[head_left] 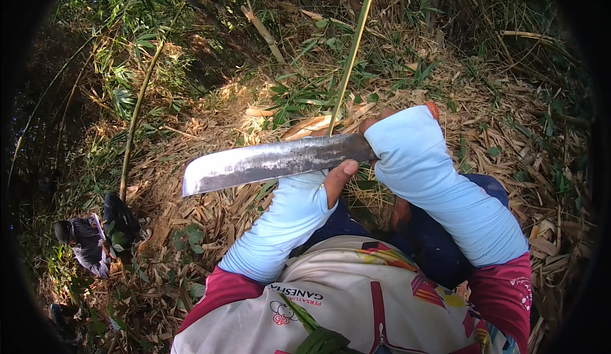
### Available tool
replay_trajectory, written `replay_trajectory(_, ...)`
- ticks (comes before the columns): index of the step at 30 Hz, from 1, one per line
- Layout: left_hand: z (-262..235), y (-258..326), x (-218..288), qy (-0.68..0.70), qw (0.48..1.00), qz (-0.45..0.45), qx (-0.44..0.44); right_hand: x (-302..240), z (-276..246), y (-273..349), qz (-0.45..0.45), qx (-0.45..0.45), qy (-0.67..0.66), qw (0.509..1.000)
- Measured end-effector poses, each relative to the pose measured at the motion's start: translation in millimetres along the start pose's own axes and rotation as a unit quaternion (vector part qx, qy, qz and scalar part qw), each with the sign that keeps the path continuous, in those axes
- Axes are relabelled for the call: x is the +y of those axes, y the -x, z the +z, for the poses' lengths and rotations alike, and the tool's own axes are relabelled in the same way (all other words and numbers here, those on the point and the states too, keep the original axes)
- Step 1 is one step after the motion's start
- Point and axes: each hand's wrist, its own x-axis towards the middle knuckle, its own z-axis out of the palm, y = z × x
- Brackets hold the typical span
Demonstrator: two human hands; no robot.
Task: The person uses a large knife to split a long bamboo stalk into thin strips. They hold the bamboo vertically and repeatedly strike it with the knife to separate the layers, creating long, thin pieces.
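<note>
My right hand (400, 131), partly covered by a pale blue sleeve, is closed round the handle of a machete (267, 162). Its broad, dark-stained blade points left, and its blunt end looks bright. Just under the blade, my left hand (338, 181) has its thumb up against the near edge, while its other fingers are mostly hidden behind the steel. A long thin bamboo strip (352, 55) rises from behind the blade at that hand and runs out past the top edge. The left hand appears closed on the strip's lower end, though the blade covers the grip.
Dry leaves and bamboo litter (210, 220) cover the ground around my legs. A slender bamboo stalk (137, 112) stands at the left, near another person (89, 242) seated low. A cut stump (264, 34) leans farther off, with dense bamboo at the back.
</note>
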Motion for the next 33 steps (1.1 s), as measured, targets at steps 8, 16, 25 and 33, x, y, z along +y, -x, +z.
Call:
replay_trajectory(8,3,-3,-5,-0.025,1.000,-0.007,0.011,8,8,1,0.005,-0.010,0.007,1.000)
replay_trajectory(16,13,-18,-30,0.068,0.996,-0.050,0.038,18,26,-13,0.024,-0.056,0.027,0.998)
replay_trajectory(25,-3,-6,-65,-0.036,0.996,-0.073,-0.024,66,24,-51,0.205,-0.240,0.061,0.947)
replay_trajectory(33,-21,1,-88,0.016,0.995,-0.069,-0.066,66,26,-69,0.230,-0.357,0.087,0.901)
